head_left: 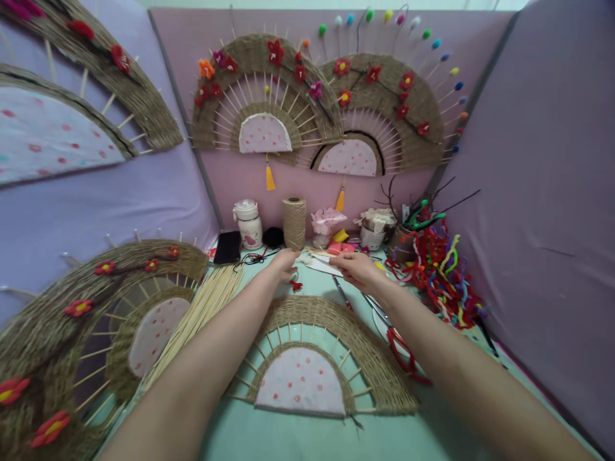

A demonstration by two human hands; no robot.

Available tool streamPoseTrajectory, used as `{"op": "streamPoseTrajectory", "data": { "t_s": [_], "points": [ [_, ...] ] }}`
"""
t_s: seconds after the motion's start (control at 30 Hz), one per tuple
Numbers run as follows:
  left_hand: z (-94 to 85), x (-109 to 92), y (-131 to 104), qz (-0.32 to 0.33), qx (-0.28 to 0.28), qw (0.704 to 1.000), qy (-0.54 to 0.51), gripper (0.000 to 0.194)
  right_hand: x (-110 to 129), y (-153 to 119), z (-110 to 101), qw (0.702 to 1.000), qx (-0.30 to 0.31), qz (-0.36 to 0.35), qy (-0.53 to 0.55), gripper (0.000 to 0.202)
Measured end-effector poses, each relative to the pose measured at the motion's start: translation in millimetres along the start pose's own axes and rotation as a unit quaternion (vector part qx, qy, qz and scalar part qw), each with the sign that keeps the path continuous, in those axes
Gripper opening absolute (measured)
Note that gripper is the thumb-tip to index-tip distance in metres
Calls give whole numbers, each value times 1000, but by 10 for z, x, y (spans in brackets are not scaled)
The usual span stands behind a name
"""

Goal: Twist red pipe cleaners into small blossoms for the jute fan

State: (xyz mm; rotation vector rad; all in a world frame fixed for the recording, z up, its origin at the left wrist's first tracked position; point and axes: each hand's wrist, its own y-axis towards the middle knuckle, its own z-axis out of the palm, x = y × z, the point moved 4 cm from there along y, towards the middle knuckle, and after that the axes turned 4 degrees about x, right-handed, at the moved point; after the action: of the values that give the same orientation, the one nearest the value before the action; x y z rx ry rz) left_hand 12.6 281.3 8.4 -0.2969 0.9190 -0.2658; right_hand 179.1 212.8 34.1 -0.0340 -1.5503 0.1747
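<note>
On the far part of the pale green tabletop [269,438], both bare hands work close together, as the head view shows. The left hand [284,264] is positioned in front of the upright spool of tan twine [295,224], fingers curled; whether it holds anything cannot be determined. A small red fuzzy piece [296,286] lies just below its fingertips. The right hand [358,270] points inward with its fingers set narrow at the end of a flat white pointed piece [323,265]; contact or grip cannot be confirmed. The white piece lies between the two hands.

Nearer the person, a half-round fan of woven tan cord and thin pale sticks [327,308] lies flat, its curved edge facing the hands. Its centre is a white fabric half-disc with pink spots [302,382]. To the left of the fan are loose pale wooden sticks [202,307]; to the right, partly behind the right forearm, is a loop of red fuzzy strip [401,355]. A tangle of multicoloured fuzzy stems [442,275] occupies the right rear area. Two decorated woven fans [240,54] are mounted, overlapping, on the pink rear panel [192,32].
</note>
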Motion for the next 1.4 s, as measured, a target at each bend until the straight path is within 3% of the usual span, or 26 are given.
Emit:
{"op": "streamPoseTrajectory", "data": {
  "t_s": [0.13, 0.23, 0.43, 0.67, 0.9, 1.0, 1.07, 1.13, 1.23, 1.3, 1.4],
  "points": [
    [23, -19, -435, 36, 12, 997, 71, 19, 46, -112, 97, 999, -7, -39, -13, 26],
    [30, 121, -858, 51, 92, 979, 177, 12, 57, -269, 263, 994, -21, -79, -66, 25],
    [-227, 456, -1437, 55, 105, 992, 44, 30, -104, -736, 608, 975, 4, -159, -158, 29],
    [-380, 652, -1716, 13, 125, 991, -37, 20, -299, -1173, 687, 956, -6, -185, -228, 27],
    [-438, 732, -1712, 21, 116, 992, -52, 18, -332, -1350, 689, 963, -4, -157, -217, 24],
    [-449, 720, -1717, 46, 103, 993, -43, 21, -312, -1382, 625, 973, -45, -153, -170, 27],
    [-440, 694, -1748, 67, 95, 993, -19, 22, -304, -1385, 543, 984, -84, -135, -74, 34],
    [-420, 680, -1791, 71, 90, 993, 18, 22, -333, -1358, 484, 990, -75, -83, 81, 30],
    [-384, 693, -1840, 50, 97, 990, 84, 20, -386, -1313, 460, 960, -12, -1, 281, 17],
    [-368, 712, -1849, 37, 110, 987, 111, 20, -410, -1299, 445, 941, 7, 23, 339, 16],
    [-365, 727, -1837, 41, 117, 983, 137, 20, -423, -1290, 423, 940, -4, 3, 340, 22]
  ]
}}
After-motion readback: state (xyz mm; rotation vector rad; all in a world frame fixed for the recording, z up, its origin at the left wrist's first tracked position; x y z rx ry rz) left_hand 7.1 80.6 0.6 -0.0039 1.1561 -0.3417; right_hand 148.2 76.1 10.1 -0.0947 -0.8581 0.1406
